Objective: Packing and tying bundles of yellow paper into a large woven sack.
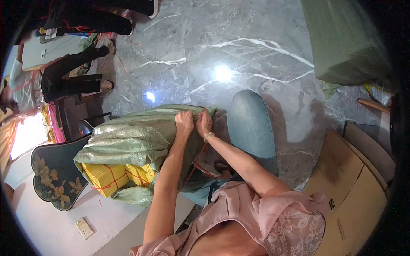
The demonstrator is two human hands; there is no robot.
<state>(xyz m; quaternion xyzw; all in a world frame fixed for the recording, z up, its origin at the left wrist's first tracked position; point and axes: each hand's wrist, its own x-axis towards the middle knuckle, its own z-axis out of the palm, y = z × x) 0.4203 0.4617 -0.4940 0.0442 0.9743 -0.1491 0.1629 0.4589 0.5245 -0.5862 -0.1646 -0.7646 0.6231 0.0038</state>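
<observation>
A large green woven sack point(132, 132) lies in front of me to the left. Out of its open mouth show yellow packets point(104, 177), stacked in bundles and tied with thin red string. My left hand point(184, 122) is closed in a fist on the gathered far-right end of the sack. Close beside it, my right hand point(204, 123), with a bracelet at the wrist, pinches the same end. Folds of the fabric hide part of the fingers of both hands. A red string point(197, 164) hangs below my hands, near my knee.
Flattened brown cardboard point(341, 187) leans at the right. Another full green sack point(348, 42) stands at the far right. A dark flowered chair back point(57, 170) is at the left, by a white wall with a socket point(84, 228). Beyond, people point(64, 81) stand on the grey marbled floor point(239, 25).
</observation>
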